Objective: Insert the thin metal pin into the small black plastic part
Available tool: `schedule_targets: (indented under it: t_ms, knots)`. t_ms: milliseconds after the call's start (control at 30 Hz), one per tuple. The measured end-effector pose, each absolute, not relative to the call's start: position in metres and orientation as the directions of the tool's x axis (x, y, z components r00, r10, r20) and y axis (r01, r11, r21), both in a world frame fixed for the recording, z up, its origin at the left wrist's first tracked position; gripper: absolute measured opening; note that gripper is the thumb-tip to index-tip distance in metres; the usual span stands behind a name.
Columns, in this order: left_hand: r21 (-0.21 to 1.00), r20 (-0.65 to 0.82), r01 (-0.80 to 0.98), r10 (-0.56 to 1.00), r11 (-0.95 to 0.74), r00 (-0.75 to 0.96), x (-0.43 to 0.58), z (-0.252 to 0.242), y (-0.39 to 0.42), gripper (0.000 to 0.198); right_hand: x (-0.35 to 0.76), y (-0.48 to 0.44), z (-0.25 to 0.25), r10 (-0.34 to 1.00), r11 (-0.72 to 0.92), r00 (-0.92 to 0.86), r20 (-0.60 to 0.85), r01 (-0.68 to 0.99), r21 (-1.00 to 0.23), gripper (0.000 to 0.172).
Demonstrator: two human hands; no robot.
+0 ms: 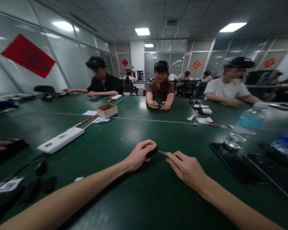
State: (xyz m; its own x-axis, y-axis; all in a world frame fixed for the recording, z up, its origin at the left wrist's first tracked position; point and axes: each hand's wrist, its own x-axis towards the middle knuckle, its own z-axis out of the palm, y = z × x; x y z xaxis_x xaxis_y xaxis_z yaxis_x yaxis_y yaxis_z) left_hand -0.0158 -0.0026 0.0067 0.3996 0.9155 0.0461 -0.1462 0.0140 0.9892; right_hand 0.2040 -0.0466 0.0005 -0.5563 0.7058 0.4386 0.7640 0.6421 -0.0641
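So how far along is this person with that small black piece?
Nothing finished is clearly visible. In hand: the left hand grips the small black piece, a thin metal pin reaching toward the right hand. Remaining: loose dark pieces lying on the green table.

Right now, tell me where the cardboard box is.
In the head view, the cardboard box sits on the green table left of centre, beside two white paper slips, far beyond the left hand.
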Motion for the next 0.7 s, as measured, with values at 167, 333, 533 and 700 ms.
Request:
schedule_targets:
  t_ms: [167, 333, 533, 700]
  knots:
    - [0.983, 0.034, -0.175, 0.893, 0.051, 0.45, -0.015, 0.0054, -0.0018, 0.022, 0.2051, -0.0479, 0.0002, 0.719, 0.625, -0.541, 0.437, 0.778, -0.065, 0.034]
    - [0.981, 0.045, -0.188, 0.897, 0.043, 0.439, -0.0139, 0.0059, -0.0018, 0.02, 0.2065, -0.0482, 0.0, 0.71, 0.63, -0.551, 0.439, 0.775, -0.046, 0.034]
    - [0.982, 0.06, -0.189, 0.903, 0.024, 0.426, -0.0137, 0.0062, -0.0032, 0.02, 0.2098, -0.0484, 0.0017, 0.674, 0.676, -0.601, 0.429, 0.736, -0.032, 0.034]
    - [0.985, 0.036, -0.168, 0.883, 0.049, 0.467, -0.0164, 0.0053, -0.0033, 0.022, 0.2117, -0.0489, 0.0022, 0.647, 0.706, -0.626, 0.436, 0.708, -0.032, 0.031]
